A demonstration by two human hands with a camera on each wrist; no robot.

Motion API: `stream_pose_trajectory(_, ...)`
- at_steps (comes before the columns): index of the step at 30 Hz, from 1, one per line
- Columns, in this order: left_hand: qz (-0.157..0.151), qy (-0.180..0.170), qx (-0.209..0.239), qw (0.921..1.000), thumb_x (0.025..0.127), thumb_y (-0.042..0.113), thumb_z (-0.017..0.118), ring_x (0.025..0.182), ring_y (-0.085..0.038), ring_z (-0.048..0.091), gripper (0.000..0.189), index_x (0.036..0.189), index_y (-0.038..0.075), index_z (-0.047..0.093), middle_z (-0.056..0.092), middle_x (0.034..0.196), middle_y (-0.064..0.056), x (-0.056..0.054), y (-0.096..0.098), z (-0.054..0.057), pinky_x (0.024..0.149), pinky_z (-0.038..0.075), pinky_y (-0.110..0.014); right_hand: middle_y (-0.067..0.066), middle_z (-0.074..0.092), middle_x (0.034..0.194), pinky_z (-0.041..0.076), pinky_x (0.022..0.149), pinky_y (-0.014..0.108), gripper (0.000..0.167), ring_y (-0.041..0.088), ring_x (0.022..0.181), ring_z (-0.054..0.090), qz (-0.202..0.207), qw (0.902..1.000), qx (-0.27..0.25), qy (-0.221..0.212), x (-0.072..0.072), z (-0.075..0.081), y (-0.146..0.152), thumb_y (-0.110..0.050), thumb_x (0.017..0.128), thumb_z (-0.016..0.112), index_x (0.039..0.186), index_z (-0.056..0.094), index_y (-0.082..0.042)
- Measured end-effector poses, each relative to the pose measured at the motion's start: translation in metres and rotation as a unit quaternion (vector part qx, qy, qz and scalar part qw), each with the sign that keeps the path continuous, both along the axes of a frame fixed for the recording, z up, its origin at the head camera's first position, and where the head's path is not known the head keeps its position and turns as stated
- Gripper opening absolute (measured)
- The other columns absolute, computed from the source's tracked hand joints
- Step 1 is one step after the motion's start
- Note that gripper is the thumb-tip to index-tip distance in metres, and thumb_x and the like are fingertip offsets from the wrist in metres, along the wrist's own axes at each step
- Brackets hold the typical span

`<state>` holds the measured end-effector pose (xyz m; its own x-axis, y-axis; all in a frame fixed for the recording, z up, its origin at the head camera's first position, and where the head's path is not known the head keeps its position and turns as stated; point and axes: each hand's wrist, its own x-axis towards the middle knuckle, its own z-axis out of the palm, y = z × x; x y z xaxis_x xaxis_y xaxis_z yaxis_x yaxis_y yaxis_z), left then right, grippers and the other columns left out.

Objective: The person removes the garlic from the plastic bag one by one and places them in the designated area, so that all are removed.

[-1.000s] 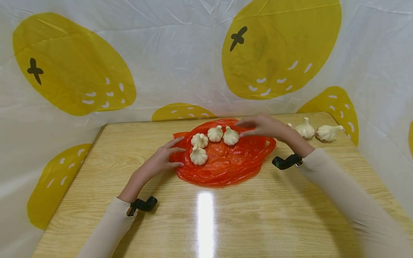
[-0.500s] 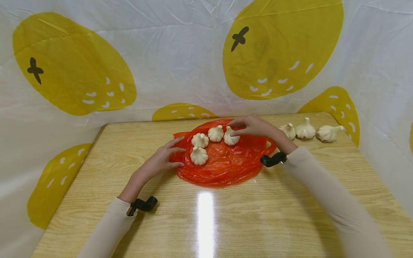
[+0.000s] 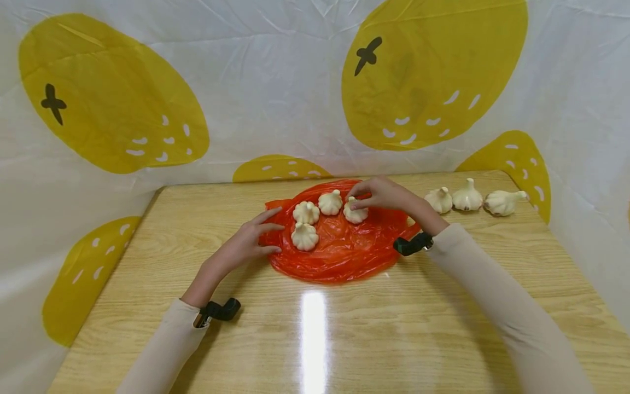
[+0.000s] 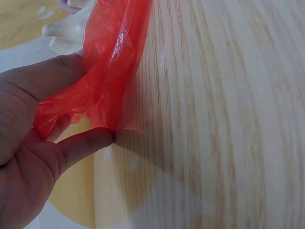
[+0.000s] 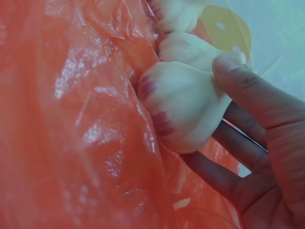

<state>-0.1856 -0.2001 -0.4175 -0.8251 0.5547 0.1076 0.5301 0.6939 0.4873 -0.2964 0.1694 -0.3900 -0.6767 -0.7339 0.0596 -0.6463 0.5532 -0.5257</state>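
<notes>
Four-cornered by nothing rigid, a red plastic bag [image 3: 344, 257] lies spread on the table with several cream garlic bulbs on it. My right hand [image 3: 386, 192] grips the rightmost of these, a garlic bulb [image 5: 183, 107] with purple streaks, its thumb near the stem and its fingers beneath and behind. At the bag's left end my left hand [image 3: 246, 242] has its fingers spread, the fingertips at the plastic. In the left wrist view, loose red film [image 4: 112, 62] passes between that hand's thumb and fingers. Two garlic bulbs [image 3: 304, 237] [image 3: 306, 213] sit nearest the left hand.
Three more garlic bulbs [image 3: 467, 196] stand in a row on the wooden table [image 3: 403, 328], right of the bag. A white curtain [image 3: 275, 98] with yellow fruit prints hangs behind and at both sides. Black wrist cameras [image 3: 413, 244] sit on both cuffs.
My right hand has moved left from beside the rightmost garlic bulb on the bag and taken hold of it. The left hand has stayed at the bag's left end.
</notes>
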Motion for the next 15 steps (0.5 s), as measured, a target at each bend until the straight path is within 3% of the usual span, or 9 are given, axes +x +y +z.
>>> stream_pose_trajectory(10, -0.003, 0.005, -0.002, 1.0, 0.085, 0.015, 0.084, 0.145, -0.043, 0.036, 0.048, 0.127, -0.001, 0.069, 0.034, 0.162, -0.017, 0.0012, 0.0, -0.0013, 0.116, 0.036, -0.055, 0.003, 0.076, 0.112, 0.055, 0.096, 0.048, 0.024, 0.025, 0.108, 0.07, 0.021, 0.9997, -0.009, 0.004, 0.0024, -0.0018, 0.0005, -0.021, 0.093, 0.076, 0.114, 0.078, -0.01)
stream_pose_trajectory(15, -0.003, 0.003, 0.0, 1.0, 0.084, 0.014, 0.085, 0.146, -0.042, 0.037, 0.048, 0.127, -0.001, 0.069, 0.033, 0.163, -0.016, 0.0009, 0.0006, 0.0002, 0.117, 0.036, -0.053, 0.002, 0.077, 0.109, 0.056, 0.088, 0.046, 0.022, 0.02, 0.096, 0.068, 0.02, 0.9996, -0.017, 0.011, 0.0047, 0.0013, 0.0026, -0.02, 0.092, 0.076, 0.113, 0.079, -0.012)
